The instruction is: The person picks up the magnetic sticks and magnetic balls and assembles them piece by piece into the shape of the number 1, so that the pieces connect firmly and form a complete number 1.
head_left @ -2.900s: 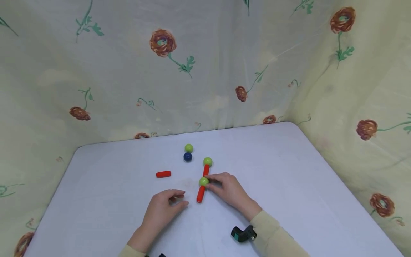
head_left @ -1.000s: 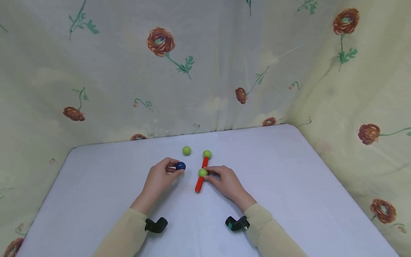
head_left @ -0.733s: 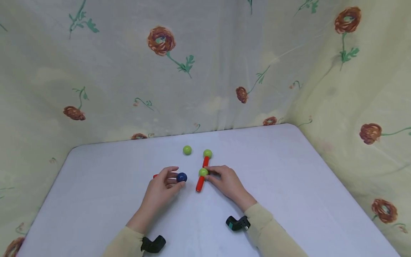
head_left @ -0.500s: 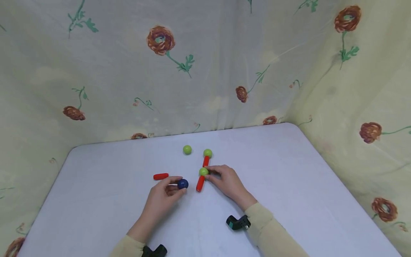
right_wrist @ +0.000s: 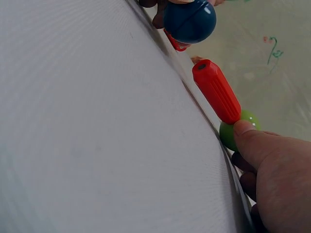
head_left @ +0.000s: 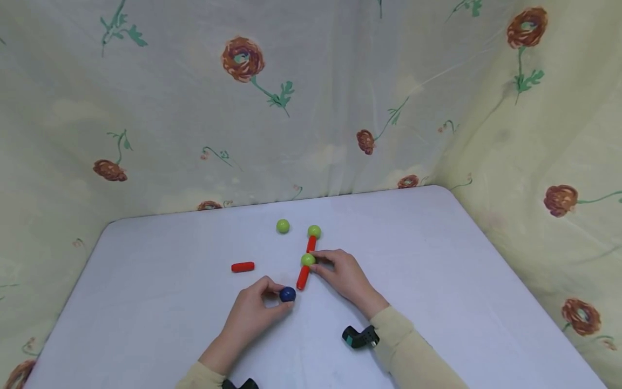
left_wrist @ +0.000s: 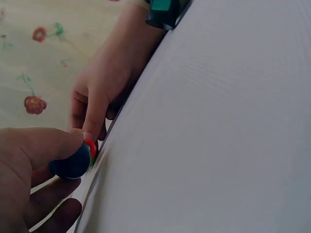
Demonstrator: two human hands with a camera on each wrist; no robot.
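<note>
My left hand (head_left: 255,308) pinches a dark blue ball (head_left: 288,294) between thumb and fingers, just short of the near end of a red ribbed stick (head_left: 303,277). That stick joins a green ball (head_left: 308,260), which my right hand (head_left: 344,276) grips from the right side. Beyond it, a second red stick (head_left: 311,244) leads to another green ball (head_left: 314,232), so these pieces form one line. In the right wrist view the near red stick (right_wrist: 217,91) shows a small dark hole in its free end, apart from the blue ball (right_wrist: 190,21).
A loose red stick (head_left: 243,267) lies left of the line. One loose green ball (head_left: 283,226) rests toward the back of the white table (head_left: 398,243). A flowered cloth (head_left: 311,108) hangs behind the table. Both wrists wear black devices, the right one (head_left: 360,337) near the sleeve.
My left hand has picked up the blue ball from beside the loose green ball and brought it nearer, to the near stick's end. My right hand keeps its grip on the middle green ball.
</note>
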